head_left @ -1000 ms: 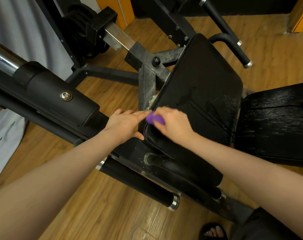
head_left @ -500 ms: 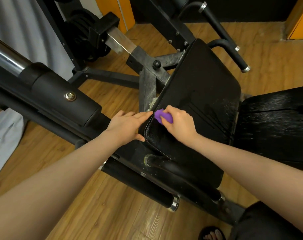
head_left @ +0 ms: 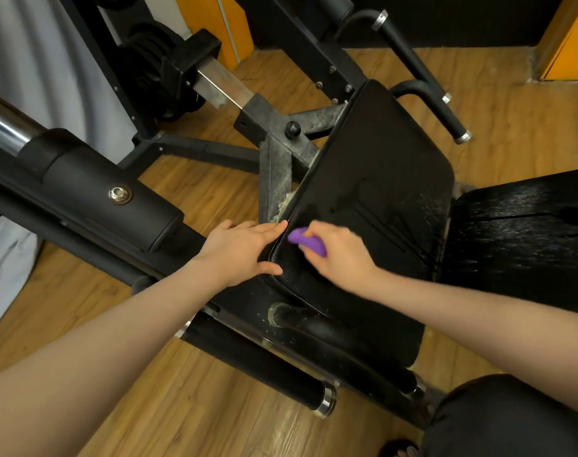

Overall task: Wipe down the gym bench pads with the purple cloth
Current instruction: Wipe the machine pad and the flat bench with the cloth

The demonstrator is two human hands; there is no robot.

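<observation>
At the pad edge, hands press purple cloth.

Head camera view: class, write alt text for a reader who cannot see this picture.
A person's right hand rubs a bunched purple cloth on the near-left corner of a black gym bench pad, while the left hand rests flat against that pad's edge. A second black pad lies to the right, above a wooden floor.
</observation>
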